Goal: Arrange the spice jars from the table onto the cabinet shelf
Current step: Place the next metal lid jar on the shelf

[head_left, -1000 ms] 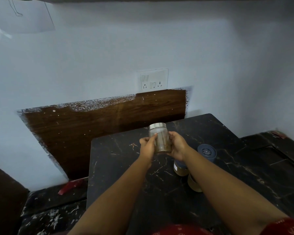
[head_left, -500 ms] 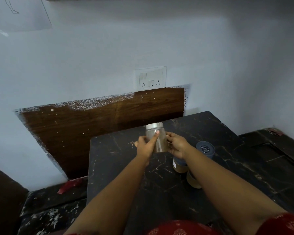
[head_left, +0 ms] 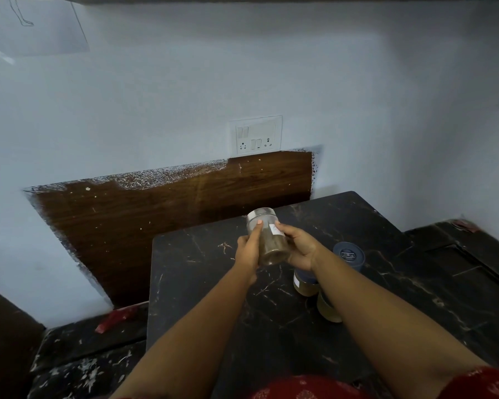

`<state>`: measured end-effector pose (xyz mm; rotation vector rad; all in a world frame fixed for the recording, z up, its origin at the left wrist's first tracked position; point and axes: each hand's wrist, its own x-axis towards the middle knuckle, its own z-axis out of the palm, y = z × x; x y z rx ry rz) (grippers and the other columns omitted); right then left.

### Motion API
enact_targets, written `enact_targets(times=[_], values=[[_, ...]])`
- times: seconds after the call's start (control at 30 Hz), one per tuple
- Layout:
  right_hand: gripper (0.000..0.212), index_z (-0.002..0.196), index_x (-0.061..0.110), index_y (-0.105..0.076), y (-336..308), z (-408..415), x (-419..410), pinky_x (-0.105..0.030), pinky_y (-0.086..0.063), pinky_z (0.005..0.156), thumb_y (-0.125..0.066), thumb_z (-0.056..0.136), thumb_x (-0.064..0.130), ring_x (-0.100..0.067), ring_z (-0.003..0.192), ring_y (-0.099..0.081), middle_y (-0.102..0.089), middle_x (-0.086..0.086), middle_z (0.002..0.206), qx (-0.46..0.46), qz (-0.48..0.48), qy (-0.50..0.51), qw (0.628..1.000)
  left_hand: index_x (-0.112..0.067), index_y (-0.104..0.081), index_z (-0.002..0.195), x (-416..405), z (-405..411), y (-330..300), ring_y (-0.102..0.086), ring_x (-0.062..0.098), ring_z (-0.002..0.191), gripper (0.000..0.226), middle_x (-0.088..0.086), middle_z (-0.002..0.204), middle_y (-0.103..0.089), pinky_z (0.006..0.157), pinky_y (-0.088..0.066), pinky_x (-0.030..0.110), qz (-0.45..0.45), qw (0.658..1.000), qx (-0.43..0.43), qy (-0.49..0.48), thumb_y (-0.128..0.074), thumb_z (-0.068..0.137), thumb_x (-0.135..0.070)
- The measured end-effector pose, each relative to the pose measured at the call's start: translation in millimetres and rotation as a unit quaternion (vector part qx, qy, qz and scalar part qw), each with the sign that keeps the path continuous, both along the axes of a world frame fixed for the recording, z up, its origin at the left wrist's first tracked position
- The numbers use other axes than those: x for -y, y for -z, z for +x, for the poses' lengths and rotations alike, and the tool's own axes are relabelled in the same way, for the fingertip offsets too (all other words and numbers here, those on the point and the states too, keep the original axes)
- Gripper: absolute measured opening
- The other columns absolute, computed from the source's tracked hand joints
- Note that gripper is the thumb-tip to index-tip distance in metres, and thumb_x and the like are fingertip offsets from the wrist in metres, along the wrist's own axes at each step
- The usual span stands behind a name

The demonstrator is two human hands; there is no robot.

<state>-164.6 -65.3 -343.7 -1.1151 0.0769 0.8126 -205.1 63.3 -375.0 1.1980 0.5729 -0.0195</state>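
A clear spice jar (head_left: pixel 271 243) with a silver lid and brown powder inside is held above the black marble table (head_left: pixel 202 272), its top tilted to the left. My left hand (head_left: pixel 249 251) grips its left side and my right hand (head_left: pixel 298 249) grips its right side, near a small white label. Three more jars stand on the table by my right forearm: one with a dark blue lid (head_left: pixel 348 254) and two with yellowish contents (head_left: pixel 304 285) (head_left: pixel 327 311), both partly hidden by the arm. No cabinet shelf is in view.
A white wall with a switch and socket plate (head_left: pixel 255 135) rises behind the table, above a dark wood panel (head_left: pixel 167 208). A black marble counter (head_left: pixel 473 254) continues to the right. A red object (head_left: pixel 116 319) lies on the low ledge at left.
The jar has tilted left between my hands and its white label now faces me. Both hands stay around it at about the same height.
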Motion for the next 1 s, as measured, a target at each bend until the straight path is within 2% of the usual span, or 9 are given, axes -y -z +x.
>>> enact_targets(times=[0.07,0.17,0.23,0.3,0.4,0.57,0.67,0.83,1.0], values=[[0.032,0.117,0.009,-0.063,0.9,-1.3,-2.0,-0.051,-0.046,0.101,-0.062,0.091,0.026,-0.035,0.111,-0.062,-0.066,-0.021,0.116,0.016,-0.015,-0.014,1.000,-0.020,-0.042,0.122,-1.8,-0.5,0.2,-0.066,0.032,0.102,0.060,0.013,0.115,-0.060,0.087,-0.056,0.051,-0.012,1.000,0.006,0.016,-0.068,0.079,-0.054],[0.041,0.128,0.010,-0.058,2.7,-1.6,-3.9,-0.052,-0.051,0.093,-0.065,0.089,0.020,-0.037,0.116,-0.059,-0.060,-0.021,0.127,0.040,-0.020,-0.017,0.999,-0.021,-0.045,0.129,-5.9,-1.7,-0.2,-0.065,0.032,0.105,0.076,0.014,0.119,-0.062,0.080,-0.058,0.048,-0.024,0.999,0.015,0.040,-0.071,0.067,-0.056],[0.046,0.132,0.013,-0.054,2.7,-1.1,-5.2,-0.050,-0.054,0.086,-0.066,0.088,0.014,-0.034,0.114,-0.060,-0.061,-0.018,0.127,0.051,-0.028,-0.004,0.998,-0.021,-0.041,0.128,-7.8,-2.1,0.3,-0.063,0.031,0.105,0.066,0.013,0.118,-0.059,0.080,-0.057,0.047,-0.005,0.999,0.017,0.032,-0.068,0.077,-0.051],[0.052,0.134,0.015,-0.051,2.8,-0.9,-6.8,-0.049,-0.055,0.083,-0.070,0.085,0.012,-0.032,0.111,-0.062,-0.062,-0.015,0.125,0.058,-0.042,0.009,0.997,-0.022,-0.034,0.123,-7.4,-2.2,-1.5,-0.062,0.032,0.105,0.054,0.012,0.117,-0.056,0.087,-0.055,0.050,-0.007,1.000,0.013,0.020,-0.064,0.085,-0.046],[0.052,0.132,0.019,-0.051,1.9,-2.4,-8.2,-0.050,-0.054,0.087,-0.072,0.084,0.018,-0.032,0.109,-0.062,-0.064,-0.013,0.121,0.053,-0.043,0.025,0.997,-0.023,-0.033,0.121,-5.8,-2.9,-6.2,-0.062,0.033,0.106,0.052,0.013,0.119,-0.056,0.091,-0.053,0.053,-0.028,0.999,0.007,0.028,-0.061,0.087,-0.051],[0.021,0.112,0.018,-0.064,-0.4,-2.7,-2.7,-0.053,-0.046,0.101,-0.063,0.091,0.022,-0.033,0.112,-0.061,-0.064,-0.013,0.113,0.040,0.006,0.049,0.998,-0.017,-0.050,0.132,-9.9,-5.6,-15.9,-0.069,0.029,0.100,0.063,0.019,0.121,-0.065,0.078,-0.058,0.045,-0.115,0.990,0.051,0.068,-0.049,0.088,-0.063],[0.025,0.117,0.016,-0.064,1.2,-1.8,-1.1,-0.053,-0.043,0.105,-0.062,0.092,0.019,-0.034,0.116,-0.059,-0.063,-0.015,0.118,0.034,0.022,0.058,0.998,-0.015,-0.057,0.128,-16.6,-6.3,-17.4,-0.070,0.027,0.097,0.060,0.016,0.115,-0.069,0.073,-0.058,0.039,-0.135,0.985,0.064,0.087,-0.040,0.093,-0.062],[0.034,0.126,0.015,-0.061,0.5,-2.6,-1.3,-0.053,-0.045,0.103,-0.063,0.092,0.017,-0.034,0.118,-0.059,-0.061,-0.017,0.123,0.035,0.028,0.065,0.997,-0.017,-0.059,0.126,-16.2,-8.7,-20.4,-0.068,0.029,0.103,0.060,0.016,0.117,-0.069,0.076,-0.057,0.041,-0.134,0.987,0.049,0.079,-0.037,0.094,-0.063],[0.034,0.126,0.014,-0.060,-4.3,-2.6,0.3,-0.053,-0.046,0.102,-0.061,0.093,0.017,-0.033,0.118,-0.059,-0.062,-0.016,0.122,0.037,0.026,0.072,0.996,-0.017,-0.056,0.131,-16.7,-8.4,-20.9,-0.065,0.031,0.109,0.056,0.015,0.120,-0.067,0.078,-0.056,0.042,-0.157,0.986,0.040,0.045,-0.034,0.097,-0.056]])
